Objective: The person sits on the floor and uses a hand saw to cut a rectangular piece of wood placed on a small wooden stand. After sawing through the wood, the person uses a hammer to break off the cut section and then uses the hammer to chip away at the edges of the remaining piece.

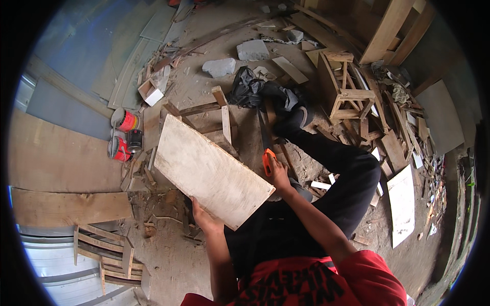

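Pointing forward, blade tip away: dark-bladed, orange-handled handsaw (265, 145), just right of the pale rectangular wooden board (212, 171). Board mid-view, long axis far-left to near-right. Right hand (279, 176) has fingers curled closed round saw handle. Left hand (205, 217) grips board's near edge; fingers mostly hidden, spread can't be told.

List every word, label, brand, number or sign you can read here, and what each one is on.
Red shirt: large black lettering, upside down to the camera; I won't copy its wording.
Upper red can and lower red can: any label print is too small to read.
Black can: too small to tell.
Pale board and orange-handled saw: no lettering I can make out.
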Demonstrator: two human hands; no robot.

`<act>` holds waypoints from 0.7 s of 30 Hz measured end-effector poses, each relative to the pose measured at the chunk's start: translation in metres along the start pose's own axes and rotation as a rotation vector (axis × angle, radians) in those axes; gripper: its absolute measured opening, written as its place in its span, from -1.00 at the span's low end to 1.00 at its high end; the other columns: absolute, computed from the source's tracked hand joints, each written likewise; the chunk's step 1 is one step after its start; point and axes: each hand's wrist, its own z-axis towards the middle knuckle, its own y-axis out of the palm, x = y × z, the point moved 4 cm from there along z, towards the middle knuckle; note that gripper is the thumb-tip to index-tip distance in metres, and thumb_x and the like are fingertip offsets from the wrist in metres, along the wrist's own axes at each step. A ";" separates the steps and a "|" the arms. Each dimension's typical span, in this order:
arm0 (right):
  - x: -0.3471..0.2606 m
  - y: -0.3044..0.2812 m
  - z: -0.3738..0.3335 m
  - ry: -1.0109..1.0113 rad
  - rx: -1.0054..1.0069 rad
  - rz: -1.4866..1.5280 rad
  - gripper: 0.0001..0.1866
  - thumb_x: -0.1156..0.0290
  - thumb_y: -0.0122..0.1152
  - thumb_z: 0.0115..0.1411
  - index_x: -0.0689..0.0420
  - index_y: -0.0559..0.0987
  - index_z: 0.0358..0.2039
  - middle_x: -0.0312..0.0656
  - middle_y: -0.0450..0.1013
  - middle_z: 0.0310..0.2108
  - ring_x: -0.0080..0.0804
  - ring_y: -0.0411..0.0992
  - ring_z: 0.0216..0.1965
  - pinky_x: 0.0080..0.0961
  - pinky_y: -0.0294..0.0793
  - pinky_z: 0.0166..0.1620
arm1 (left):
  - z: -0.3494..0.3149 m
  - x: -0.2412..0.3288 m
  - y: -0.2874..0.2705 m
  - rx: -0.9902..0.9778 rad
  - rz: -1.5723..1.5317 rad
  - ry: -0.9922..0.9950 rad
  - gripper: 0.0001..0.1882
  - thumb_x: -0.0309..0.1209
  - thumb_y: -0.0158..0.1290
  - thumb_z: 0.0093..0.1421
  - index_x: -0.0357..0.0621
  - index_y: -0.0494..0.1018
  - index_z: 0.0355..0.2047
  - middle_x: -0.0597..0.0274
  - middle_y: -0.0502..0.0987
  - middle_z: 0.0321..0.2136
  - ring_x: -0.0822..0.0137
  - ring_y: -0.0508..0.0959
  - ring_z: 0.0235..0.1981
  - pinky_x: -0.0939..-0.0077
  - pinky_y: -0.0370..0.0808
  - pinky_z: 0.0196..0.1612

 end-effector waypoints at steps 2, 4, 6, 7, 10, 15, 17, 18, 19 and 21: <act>-0.002 0.012 -0.018 0.069 -0.100 0.005 -0.09 0.14 0.38 0.14 0.11 0.12 0.38 0.14 0.35 0.15 0.17 0.32 0.20 0.01 0.20 0.26 | -0.003 0.010 -0.017 0.053 0.011 0.019 -0.33 0.00 -0.18 0.45 -0.22 0.11 0.37 0.02 0.20 0.34 0.05 0.25 0.32 0.06 0.20 0.32; 0.021 0.033 -0.028 0.224 -0.262 -0.034 -0.05 0.11 0.41 0.09 0.16 0.11 0.35 0.21 0.29 0.18 0.27 0.28 0.21 0.06 0.26 0.24 | -0.004 0.013 -0.037 0.114 0.059 0.015 -0.37 -0.01 -0.17 0.45 -0.17 0.16 0.35 0.04 0.27 0.30 0.07 0.31 0.28 0.07 0.26 0.29; 0.042 0.042 -0.031 0.300 -0.367 0.003 -0.10 0.12 0.40 0.10 0.23 0.15 0.31 0.26 0.23 0.21 0.26 0.25 0.24 0.09 0.35 0.20 | -0.009 0.013 -0.047 0.161 0.096 0.019 -0.39 -0.02 -0.15 0.45 -0.16 0.19 0.33 0.03 0.33 0.26 0.08 0.36 0.24 0.10 0.31 0.27; 0.058 0.045 -0.028 0.322 -0.334 0.016 -0.11 0.13 0.39 0.10 0.25 0.15 0.30 0.27 0.22 0.21 0.26 0.25 0.24 0.09 0.37 0.19 | -0.010 0.011 -0.044 0.168 0.107 0.018 -0.39 -0.02 -0.15 0.45 -0.17 0.20 0.33 0.02 0.34 0.24 0.09 0.38 0.22 0.12 0.32 0.26; 0.038 0.033 -0.024 0.149 -0.104 -0.088 -0.22 0.19 0.33 0.15 0.29 0.21 0.25 0.19 0.29 0.16 0.17 0.24 0.25 0.01 0.31 0.22 | -0.016 0.012 -0.049 0.237 0.191 0.040 -0.39 -0.01 -0.14 0.45 -0.22 0.22 0.30 0.00 0.39 0.20 0.10 0.43 0.18 0.16 0.36 0.24; 0.031 0.074 -0.022 -0.309 -0.220 -0.637 -0.50 0.26 0.12 0.22 0.25 0.43 0.12 0.07 0.39 0.07 -0.06 0.28 0.19 -0.03 0.22 0.23 | -0.006 0.018 -0.045 0.317 0.235 0.143 -0.39 -0.06 -0.06 0.44 -0.38 0.29 0.22 -0.04 0.42 0.15 0.09 0.50 0.08 0.23 0.45 0.14; 0.043 0.097 -0.018 -0.333 -0.129 -0.677 -0.57 0.27 0.06 0.22 0.24 0.51 0.03 0.02 0.42 0.01 -0.10 0.30 0.15 -0.01 0.25 0.18 | 0.002 0.025 -0.037 0.295 0.326 0.198 -0.37 -0.05 -0.05 0.43 -0.40 0.29 0.23 -0.04 0.42 0.15 0.09 0.50 0.08 0.24 0.45 0.14; 0.043 0.102 -0.017 -0.336 -0.134 -0.658 -0.60 0.28 0.06 0.22 0.24 0.53 0.00 0.00 0.43 -0.03 -0.12 0.34 0.11 -0.03 0.27 0.16 | 0.006 0.029 -0.034 0.290 0.370 0.229 -0.36 -0.04 -0.04 0.43 -0.41 0.29 0.23 -0.04 0.43 0.15 0.10 0.50 0.09 0.24 0.44 0.14; 0.046 0.103 -0.015 -0.332 -0.138 -0.643 -0.62 0.29 0.07 0.22 0.24 0.55 -0.03 -0.02 0.44 -0.08 -0.14 0.37 0.07 -0.04 0.28 0.13 | 0.003 0.034 -0.009 0.278 0.423 0.259 -0.34 -0.04 -0.03 0.42 -0.42 0.29 0.24 -0.04 0.43 0.16 0.11 0.49 0.10 0.25 0.44 0.13; 0.041 0.105 -0.011 -0.332 -0.185 -0.612 -0.65 0.32 0.09 0.20 0.22 0.58 -0.06 -0.04 0.45 -0.11 -0.19 0.43 0.00 -0.07 0.29 0.12 | 0.012 0.043 0.006 0.296 0.523 0.269 -0.33 -0.03 -0.03 0.42 -0.41 0.27 0.25 -0.06 0.42 0.16 0.11 0.49 0.11 0.26 0.43 0.14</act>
